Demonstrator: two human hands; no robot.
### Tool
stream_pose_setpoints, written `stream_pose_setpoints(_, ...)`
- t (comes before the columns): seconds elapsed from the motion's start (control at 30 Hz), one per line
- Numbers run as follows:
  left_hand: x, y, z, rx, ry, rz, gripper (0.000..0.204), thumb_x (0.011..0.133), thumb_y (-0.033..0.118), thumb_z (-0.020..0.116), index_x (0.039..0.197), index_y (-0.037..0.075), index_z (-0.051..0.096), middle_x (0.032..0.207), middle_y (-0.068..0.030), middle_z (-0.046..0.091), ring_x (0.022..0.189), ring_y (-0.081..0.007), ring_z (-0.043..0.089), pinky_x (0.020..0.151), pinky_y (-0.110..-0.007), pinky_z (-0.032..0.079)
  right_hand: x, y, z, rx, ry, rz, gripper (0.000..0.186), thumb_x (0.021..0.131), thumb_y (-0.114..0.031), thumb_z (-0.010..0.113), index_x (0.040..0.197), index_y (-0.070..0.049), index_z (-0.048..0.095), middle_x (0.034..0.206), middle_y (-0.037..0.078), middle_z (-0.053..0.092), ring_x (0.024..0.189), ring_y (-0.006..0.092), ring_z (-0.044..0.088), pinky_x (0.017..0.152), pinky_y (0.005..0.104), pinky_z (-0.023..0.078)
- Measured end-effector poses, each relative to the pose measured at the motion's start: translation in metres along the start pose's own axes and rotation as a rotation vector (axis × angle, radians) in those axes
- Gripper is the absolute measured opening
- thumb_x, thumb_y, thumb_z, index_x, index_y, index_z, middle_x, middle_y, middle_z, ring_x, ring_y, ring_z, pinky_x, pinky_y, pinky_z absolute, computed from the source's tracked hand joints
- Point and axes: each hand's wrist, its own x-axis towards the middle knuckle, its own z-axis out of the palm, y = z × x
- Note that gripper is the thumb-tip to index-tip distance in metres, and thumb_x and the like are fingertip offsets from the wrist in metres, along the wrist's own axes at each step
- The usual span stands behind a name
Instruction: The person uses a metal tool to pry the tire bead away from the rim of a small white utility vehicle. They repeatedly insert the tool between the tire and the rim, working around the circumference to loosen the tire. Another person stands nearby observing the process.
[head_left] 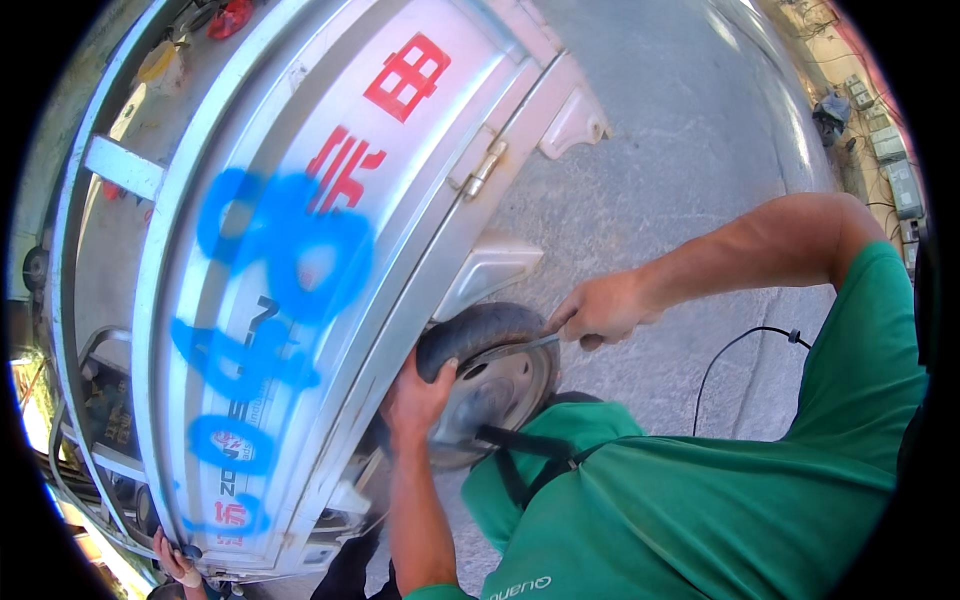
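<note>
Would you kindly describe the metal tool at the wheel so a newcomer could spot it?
Beside the silver panel with blue paint is a wheel. The metal tool reaches from the right hand onto it, a slender bar unlike the thick round tyre.

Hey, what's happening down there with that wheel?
A person in a green shirt is bent over a wheel beside a silver vehicle panel. The left hand grips the black tyre; the right hand holds a metal lever lying across the wheel, near where tyre meets rim. The tyre is around the rim.
</note>
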Motion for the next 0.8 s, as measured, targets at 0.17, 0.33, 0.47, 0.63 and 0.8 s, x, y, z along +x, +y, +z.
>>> stream_pose_setpoints(0.17, 0.017, -0.005, 0.008, -0.038, -0.018, -0.014, 0.069, 0.077, 0.042, 0.082, 0.137, 0.011, 0.064, 0.135, -0.0185, 0.064, 0.127, -0.0382, 0.059, 0.107, -0.047, 0.047, 0.014, -0.031, -0.027, -0.145, -0.008, 0.018, 0.050, 0.101, -0.022, 0.053, 0.151, -0.014, 0.053, 0.088, 0.005, 0.064, 0.076, 0.0134, 0.056, 0.065, 0.0299, 0.047)
stream_pose_setpoints(0.33, 0.011, -0.027, 0.011, 0.001, 0.023, -0.057, 0.070, 0.076, 0.042, 0.083, 0.136, 0.012, 0.064, 0.134, -0.0181, 0.065, 0.126, -0.0379, 0.060, 0.106, -0.047, 0.048, 0.001, -0.045, 0.005, -0.291, 0.050, -0.024, 0.053, 0.101, -0.019, 0.050, 0.153, -0.014, 0.050, 0.093, 0.011, 0.067, 0.083, 0.0197, 0.063, 0.076, 0.0364, 0.052)
stream_pose_setpoints(0.47, 0.015, -0.019, 0.009, -0.033, -0.008, -0.032, 0.069, 0.076, 0.042, 0.083, 0.136, 0.012, 0.065, 0.133, -0.0179, 0.065, 0.125, -0.0376, 0.060, 0.106, -0.046, 0.048, -0.016, 0.002, 0.054, -0.241, 0.191, -0.199, 0.054, 0.099, -0.017, 0.045, 0.153, -0.011, 0.047, 0.123, 0.020, 0.070, 0.108, 0.0368, 0.068, 0.095, 0.0453, 0.053)
stream_pose_setpoints(0.63, 0.007, -0.012, 0.005, -0.006, 0.010, -0.031, 0.067, 0.076, 0.042, 0.082, 0.135, 0.014, 0.065, 0.133, -0.0178, 0.065, 0.125, -0.0375, 0.060, 0.106, -0.047, 0.048, 0.001, 0.020, 0.045, -0.259, 0.114, -0.302, 0.059, 0.100, -0.018, 0.045, 0.159, -0.014, 0.038, 0.119, 0.016, 0.070, 0.092, 0.0302, 0.069, 0.083, 0.0414, 0.056)
stream_pose_setpoints(0.8, 0.007, -0.016, 0.003, 0.006, 0.001, -0.033, 0.067, 0.077, 0.043, 0.081, 0.135, 0.015, 0.065, 0.134, -0.0175, 0.064, 0.126, -0.0377, 0.059, 0.106, -0.047, 0.047, 0.000, -0.019, 0.020, -0.093, -0.140, 0.022, 0.060, 0.106, -0.022, 0.046, 0.164, -0.018, 0.028, 0.082, 0.008, 0.061, 0.072, 0.0187, 0.056, 0.068, 0.0336, 0.049)
